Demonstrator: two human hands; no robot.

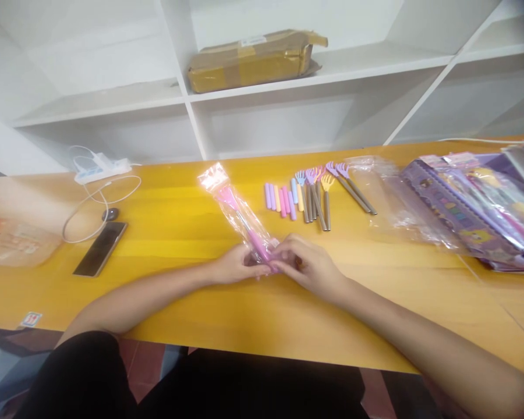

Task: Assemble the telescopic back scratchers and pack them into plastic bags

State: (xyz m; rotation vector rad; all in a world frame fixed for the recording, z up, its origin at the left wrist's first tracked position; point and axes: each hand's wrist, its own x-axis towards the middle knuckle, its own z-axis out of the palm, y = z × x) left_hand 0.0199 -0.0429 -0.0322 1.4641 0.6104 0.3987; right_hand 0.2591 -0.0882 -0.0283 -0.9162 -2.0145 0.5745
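Both hands meet at table centre, near edge. Left hand [236, 265] and right hand [308, 265] pinch the near end of a pink back scratcher [240, 212] in clear wrap, lying diagonally on the yellow table [179, 314]. Loose scratchers [317, 195] lie beyond, far right.

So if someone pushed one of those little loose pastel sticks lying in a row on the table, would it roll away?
Probably. The pastel sticks look round and smooth, so a sideways nudge would likely roll one across the flat yellow table. They seem small and plastic, so probably light and stiff. The forked pieces beside them might stop one rolling that way.
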